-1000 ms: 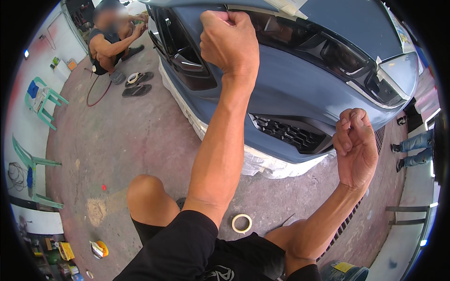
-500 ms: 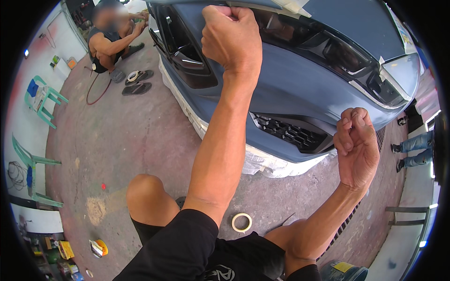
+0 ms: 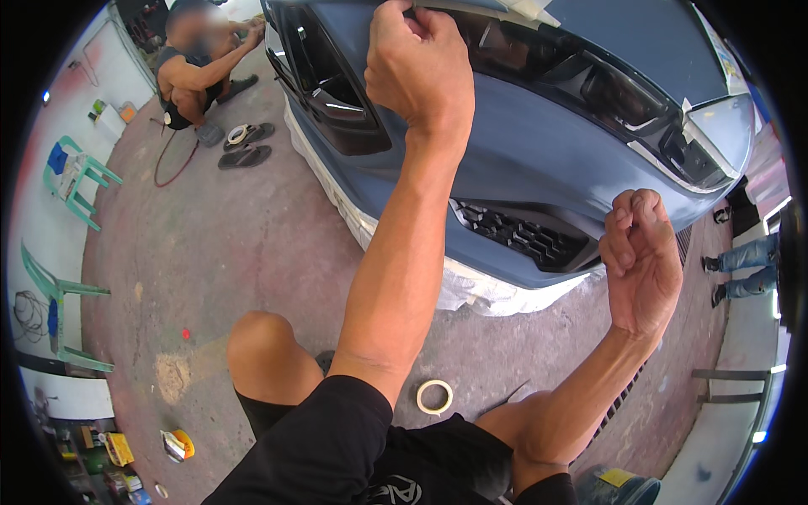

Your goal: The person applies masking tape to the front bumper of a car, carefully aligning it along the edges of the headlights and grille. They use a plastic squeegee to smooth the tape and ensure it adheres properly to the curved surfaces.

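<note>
Higher now than a second ago, the left hand (image 3: 421, 71) reaches almost to the upper edge of the view, while the right hand (image 3: 644, 261) has lifted only slightly. Far left, two green chairs (image 3: 77, 181) stand by the wall. Below them, among shelf goods, sits a yellow package (image 3: 118, 449), its print too small to read; near it on the floor lies a yellow-and-silver container (image 3: 178, 446). Further right, a co-worker (image 3: 187, 74) squats beside the car, near dark slippers (image 3: 244, 157). Centrally, the left hand is clenched in front of the blue-grey car front (image 3: 539, 135), which fills the upper middle and right; whether its fingers grip anything, or touch the panel, I cannot tell. Below, a pale tape roll (image 3: 434, 411) lies on the floor, near a black shirt (image 3: 320, 438) bearing a whitish emblem (image 3: 401, 488), cut off by the lower edge. Right of the black grille (image 3: 522, 236), the right hand is raised palm-in, fingers curled and tips drawn together against the thumb; whether something thin is pinched there cannot be seen. Beneath it, a dark container (image 3: 589, 486) carries a yellow label (image 3: 617, 477), illegible. Far right, jeans-clad legs (image 3: 753, 257) are visible.
</note>
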Demonstrator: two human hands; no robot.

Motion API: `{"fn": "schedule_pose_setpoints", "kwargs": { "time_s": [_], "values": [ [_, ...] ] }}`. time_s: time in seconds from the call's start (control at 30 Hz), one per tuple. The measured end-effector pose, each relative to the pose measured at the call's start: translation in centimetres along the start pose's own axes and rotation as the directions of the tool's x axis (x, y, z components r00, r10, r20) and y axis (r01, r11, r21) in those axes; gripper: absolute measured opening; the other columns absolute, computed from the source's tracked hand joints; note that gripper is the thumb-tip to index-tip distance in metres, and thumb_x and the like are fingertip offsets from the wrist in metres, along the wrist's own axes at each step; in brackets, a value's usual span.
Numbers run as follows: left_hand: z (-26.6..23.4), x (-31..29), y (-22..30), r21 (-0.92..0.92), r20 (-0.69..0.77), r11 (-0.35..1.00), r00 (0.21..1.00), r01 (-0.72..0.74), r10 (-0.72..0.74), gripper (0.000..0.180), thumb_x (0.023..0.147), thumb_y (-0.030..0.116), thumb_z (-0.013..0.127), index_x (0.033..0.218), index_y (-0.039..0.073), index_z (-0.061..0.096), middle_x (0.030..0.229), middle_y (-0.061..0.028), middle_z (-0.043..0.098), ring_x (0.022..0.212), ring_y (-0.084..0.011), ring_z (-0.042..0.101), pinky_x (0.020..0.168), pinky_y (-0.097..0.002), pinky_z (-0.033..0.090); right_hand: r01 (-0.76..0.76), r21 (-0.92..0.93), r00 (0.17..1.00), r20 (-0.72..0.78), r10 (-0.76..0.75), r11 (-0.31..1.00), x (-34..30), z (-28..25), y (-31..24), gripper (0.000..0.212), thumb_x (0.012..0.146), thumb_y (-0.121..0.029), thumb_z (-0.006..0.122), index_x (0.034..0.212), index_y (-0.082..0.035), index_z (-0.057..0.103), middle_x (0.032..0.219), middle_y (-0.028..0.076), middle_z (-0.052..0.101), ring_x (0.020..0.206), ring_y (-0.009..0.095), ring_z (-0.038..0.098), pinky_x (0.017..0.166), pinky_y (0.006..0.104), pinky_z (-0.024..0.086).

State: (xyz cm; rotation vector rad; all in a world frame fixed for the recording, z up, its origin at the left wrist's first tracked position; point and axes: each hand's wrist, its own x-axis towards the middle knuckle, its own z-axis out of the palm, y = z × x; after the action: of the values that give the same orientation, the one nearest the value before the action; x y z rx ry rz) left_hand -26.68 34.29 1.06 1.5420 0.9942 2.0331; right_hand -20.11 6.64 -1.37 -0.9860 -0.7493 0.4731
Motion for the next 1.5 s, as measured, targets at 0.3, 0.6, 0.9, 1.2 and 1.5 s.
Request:
{"fn": "schedule_pose_setpoints", "kwargs": {
  "time_s": [0.3,0.6,0.9,1.2,1.5],
  "values": [
    [0.7,-0.3,-1.4,0.111,-0.062,0.966,0.969,-0.233,0.241,0.020,0.104,0.018,0.072,0.113,0.002,0.080,0.105,-0.0199,0.079,0.093,-0.0472,0.076,0.082,-0.0574,0.060,-0.016,0.004,1.000,0.018,0.016,1.000,0.1,0.1,0.2,0.023,0.116,-0.028,0.068,0.112,-0.005,0.067,0.101,0.004,0.067,0.065,0.003,0.045,0.056,0.0200,0.036],
    [-1.4,-0.8,0.3,0.082,0.126,0.992,0.988,-0.100,0.090,0.032,0.110,0.022,0.062,0.127,0.002,0.081,0.116,-0.0244,0.081,0.105,-0.0502,0.077,0.094,-0.0555,0.062,-0.034,-0.001,0.999,-0.005,0.034,0.999,-0.3,1.2,0.1,0.021,0.114,-0.026,0.069,0.109,-0.006,0.068,0.100,0.004,0.066,0.064,0.003,0.045,0.056,0.0206,0.036],
    [-2.4,0.6,-1.9,-0.559,0.471,0.659,0.847,0.504,-0.248,0.031,0.103,0.006,0.058,0.125,-0.009,0.075,0.072,-0.0054,0.068,0.063,-0.0181,0.067,0.065,-0.0380,0.056,-0.057,-0.305,0.991,-0.134,0.017,0.951,-0.7,4.9,0.1,0.020,0.111,-0.024,0.077,0.110,-0.005,0.074,0.093,-0.005,0.066,0.069,0.000,0.046,0.060,0.0202,0.033],
    [-6.8,0.6,-4.0,-0.561,0.489,0.590,0.808,0.581,-0.330,0.029,0.113,0.005,0.058,0.132,-0.006,0.077,0.077,0.0013,0.064,0.072,-0.0053,0.057,0.066,-0.0256,0.047,0.253,-0.891,0.889,0.061,-0.453,0.378,7.3,15.6,5.2,0.031,0.102,-0.017,0.085,0.129,-0.002,0.082,0.109,0.010,0.077,0.073,0.017,0.067,0.069,0.0343,0.056],
    [-10.2,-2.3,-6.8,-0.554,0.575,0.386,0.674,0.738,-0.463,0.025,0.113,0.007,0.061,0.130,0.002,0.080,0.080,0.0036,0.061,0.065,0.0001,0.048,0.055,-0.0199,0.035,0.287,-0.956,0.727,0.174,-0.664,0.064,12.2,17.8,8.9,0.022,0.099,-0.017,0.089,0.116,-0.004,0.084,0.103,0.010,0.076,0.080,0.025,0.075,0.075,0.0397,0.060]
  ]
}}
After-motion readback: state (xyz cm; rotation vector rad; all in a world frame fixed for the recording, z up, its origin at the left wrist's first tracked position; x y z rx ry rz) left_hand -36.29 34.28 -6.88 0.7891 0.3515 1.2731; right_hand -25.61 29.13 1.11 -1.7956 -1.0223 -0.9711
